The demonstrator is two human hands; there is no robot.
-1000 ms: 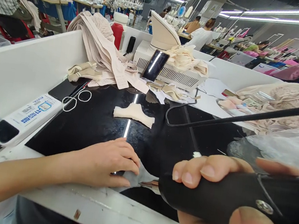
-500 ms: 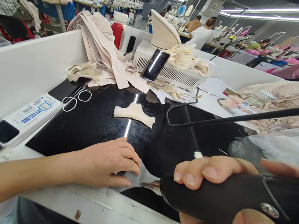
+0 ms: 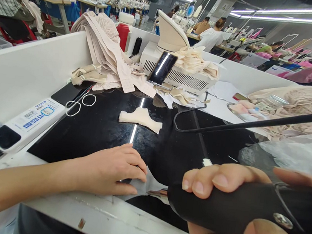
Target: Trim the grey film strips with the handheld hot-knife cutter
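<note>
My left hand lies flat, fingers together, pressing a small grey fabric piece onto the black work surface near its front edge. My right hand grips the thick black handle of a corded tool, whose metal tip touches the grey piece beside my left fingertips. A black cord runs from the tool across the right side. A beige cut fabric piece lies alone further back on the black surface.
A white box with blue print and white rings sit at left. A beige fabric pile, a phone and a white machine stand behind. Lace fabric and a plastic bag lie right. People sit at far tables.
</note>
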